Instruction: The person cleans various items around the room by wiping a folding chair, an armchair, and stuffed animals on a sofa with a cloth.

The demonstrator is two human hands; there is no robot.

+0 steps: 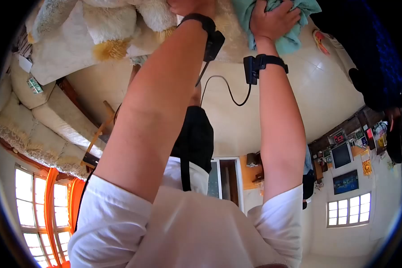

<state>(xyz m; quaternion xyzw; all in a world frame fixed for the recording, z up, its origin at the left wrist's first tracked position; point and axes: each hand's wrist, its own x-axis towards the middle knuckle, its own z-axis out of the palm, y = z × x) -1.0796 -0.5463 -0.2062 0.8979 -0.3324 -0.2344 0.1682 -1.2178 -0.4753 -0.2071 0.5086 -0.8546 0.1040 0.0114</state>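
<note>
My right hand [274, 20] is closed on a bunched teal cloth [290, 42], with the fingers curled over its folds at the top of the view. My left hand [193, 6] is at the top edge and partly cut off, so its fingers do not show clearly. It is beside a shaggy white plush toy [112, 27] with yellowish tufts. Both wrists wear black straps with small boxes, and a black cable [228, 85] hangs between them.
A pale covered surface [58, 58] lies under the plush toy. A cream sofa [40, 129] with lace trim stands at left, near a wooden stand [103, 127]. Another person in dark clothing [366, 49] is at upper right. Pale floor tiles [236, 125] stretch below my arms.
</note>
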